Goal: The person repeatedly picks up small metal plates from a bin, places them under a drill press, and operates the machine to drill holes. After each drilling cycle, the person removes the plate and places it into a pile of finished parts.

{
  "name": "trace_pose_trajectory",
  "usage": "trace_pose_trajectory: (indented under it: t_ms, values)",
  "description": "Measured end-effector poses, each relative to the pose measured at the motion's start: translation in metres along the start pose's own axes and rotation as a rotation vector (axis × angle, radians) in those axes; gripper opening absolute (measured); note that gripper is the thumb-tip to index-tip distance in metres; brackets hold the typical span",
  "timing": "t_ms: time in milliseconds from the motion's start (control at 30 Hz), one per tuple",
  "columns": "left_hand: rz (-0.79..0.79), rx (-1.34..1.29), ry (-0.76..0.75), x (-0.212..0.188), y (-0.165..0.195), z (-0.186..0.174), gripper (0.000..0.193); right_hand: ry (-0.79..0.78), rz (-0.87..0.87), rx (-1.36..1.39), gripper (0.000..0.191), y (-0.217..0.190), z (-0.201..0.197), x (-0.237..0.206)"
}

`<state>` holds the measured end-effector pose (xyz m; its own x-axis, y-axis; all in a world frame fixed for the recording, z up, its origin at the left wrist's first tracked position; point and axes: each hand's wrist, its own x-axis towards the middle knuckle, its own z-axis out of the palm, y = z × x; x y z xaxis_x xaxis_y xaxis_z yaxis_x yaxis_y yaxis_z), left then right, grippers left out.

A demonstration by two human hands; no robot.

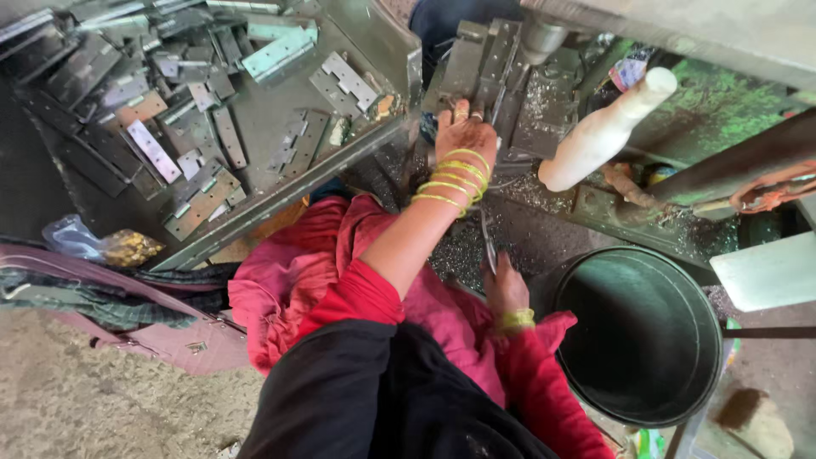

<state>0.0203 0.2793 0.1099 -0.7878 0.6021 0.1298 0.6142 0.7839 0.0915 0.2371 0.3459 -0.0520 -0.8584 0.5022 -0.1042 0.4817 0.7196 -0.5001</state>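
Hinges (476,68), stiff, heavy steel best pinched at the edges, sat under the drill (537,38), far centre. Left hand (463,132) pressed flat on them; right hand (503,285), nearer, gripped a thin rod (487,242).

dull grey metal hinges (204,127), matt dark bucket (646,340)

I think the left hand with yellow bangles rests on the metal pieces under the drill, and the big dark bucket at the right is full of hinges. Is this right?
Not quite. The head view shows the left hand on the metal pieces under the drill, but the bucket looks empty. The hinges lie in the metal tray at the left.
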Motion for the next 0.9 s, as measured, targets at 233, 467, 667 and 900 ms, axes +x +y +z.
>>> trace_pose_trajectory:
  t_ms: [233, 467, 667, 900]
  values:
    - [-0.029, -0.071, -0.067, 0.000, -0.010, 0.004, 0.031, -0.039, 0.027, -0.094, 0.043, 0.027, -0.001, 0.032]
    - [-0.007, -0.008, 0.133, 0.009, 0.001, 0.014, 0.025, 0.066, -0.019, 0.079, 0.037, 0.046, 0.048, 0.014]
    - [0.069, 0.096, 0.024, 0.006, -0.008, 0.023, 0.028, 0.054, -0.069, 0.010, 0.037, 0.042, 0.033, 0.023]
    - [0.031, 0.072, 0.208, 0.028, -0.001, 0.040, 0.027, 0.083, -0.033, 0.137, 0.035, 0.034, 0.027, 0.012]
